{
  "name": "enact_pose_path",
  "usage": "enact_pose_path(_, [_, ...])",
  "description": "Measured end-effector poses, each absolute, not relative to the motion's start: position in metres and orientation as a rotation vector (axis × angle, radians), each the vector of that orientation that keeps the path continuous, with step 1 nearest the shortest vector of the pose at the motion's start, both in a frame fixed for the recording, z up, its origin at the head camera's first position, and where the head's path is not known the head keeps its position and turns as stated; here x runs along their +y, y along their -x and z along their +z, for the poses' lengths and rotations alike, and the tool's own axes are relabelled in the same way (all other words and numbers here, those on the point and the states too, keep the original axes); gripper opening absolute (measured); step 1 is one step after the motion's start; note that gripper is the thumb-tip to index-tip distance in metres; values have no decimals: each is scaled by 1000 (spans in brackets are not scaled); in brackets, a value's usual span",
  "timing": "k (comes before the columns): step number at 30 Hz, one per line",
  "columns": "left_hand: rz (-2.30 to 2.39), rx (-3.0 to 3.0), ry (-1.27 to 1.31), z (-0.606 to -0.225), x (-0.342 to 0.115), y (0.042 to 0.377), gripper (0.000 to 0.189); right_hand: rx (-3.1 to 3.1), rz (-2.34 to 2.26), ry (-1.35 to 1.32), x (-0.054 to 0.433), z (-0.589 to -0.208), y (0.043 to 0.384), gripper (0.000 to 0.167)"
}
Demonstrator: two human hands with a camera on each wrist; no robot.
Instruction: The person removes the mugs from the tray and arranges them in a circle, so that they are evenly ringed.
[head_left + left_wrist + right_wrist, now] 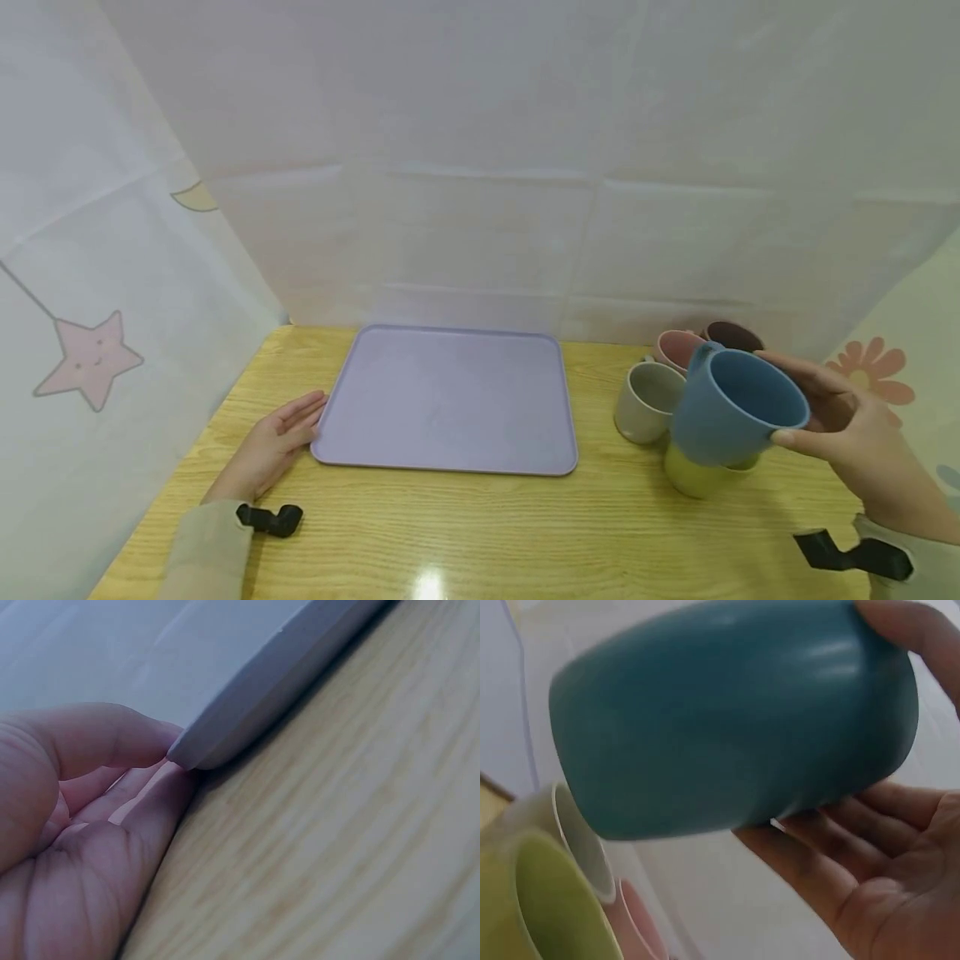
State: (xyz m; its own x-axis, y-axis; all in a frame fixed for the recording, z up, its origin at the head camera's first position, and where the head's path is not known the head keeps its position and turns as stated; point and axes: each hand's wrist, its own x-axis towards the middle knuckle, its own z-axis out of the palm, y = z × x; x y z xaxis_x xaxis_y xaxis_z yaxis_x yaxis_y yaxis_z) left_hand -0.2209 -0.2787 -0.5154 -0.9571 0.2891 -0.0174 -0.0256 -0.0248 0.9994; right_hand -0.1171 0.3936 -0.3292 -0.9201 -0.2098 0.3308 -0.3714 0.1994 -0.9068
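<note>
My right hand (873, 446) grips a blue mug (708, 412) near its rim, thumb on one side and fingers on the other. The mug is tilted, its mouth toward the hand and its handle at the far side. It is held above a yellow-green mug (693, 475), partly hiding it. In the right wrist view the mug's smooth side (720, 727) fills the upper part. Beside a lavender tray (450, 400), my left hand (266, 450) rests on the table with fingers extended. Its thumb touches the tray's rim near the front left corner, as the left wrist view shows.
A whitish mug (637, 412), a pink mug (677, 346) and a dark brown mug (733, 335) stand close together at the back right of the wooden table (465, 533). White cloth (465, 233) hangs behind the table, and printed cloth hangs at both sides.
</note>
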Motion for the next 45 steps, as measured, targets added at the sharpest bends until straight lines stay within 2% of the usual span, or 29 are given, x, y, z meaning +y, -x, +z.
enact_pose_path(4, [2079, 2030, -277, -516, -278, 222, 69, -2322, 1750, -702, 421, -330, 115, 82])
enact_pose_path(10, [2096, 2013, -281, -515, -279, 221, 70, -2297, 1727, -697, 461, -344, 108, 82])
enact_pose_path(17, [2094, 2011, -283, -513, -278, 219, 69, -2421, 1702, -865, 506, -358, 107, 81])
enact_pose_path(23, [2082, 2016, -263, -511, -278, 217, 70, -2421, 1782, -902, 532, -376, 109, 79])
enact_pose_path(30, [2091, 2013, -297, -513, -278, 218, 70, -2396, 1910, -687, 539, -397, 102, 76])
enact_pose_path(34, [2082, 2018, -283, -515, -278, 218, 70, -2355, 1988, -719, 545, -409, 105, 76])
enact_pose_path(35, [2076, 2021, -277, -515, -278, 218, 70, -2314, 2047, -768, 559, -423, 111, 77])
enact_pose_path(40, [2060, 2033, -253, -515, -279, 219, 70, -2193, 2203, -920, 556, -432, 118, 79])
enact_pose_path(45, [2066, 2033, -268, -514, -278, 221, 70, -2215, 2185, -839, 542, -428, 113, 81])
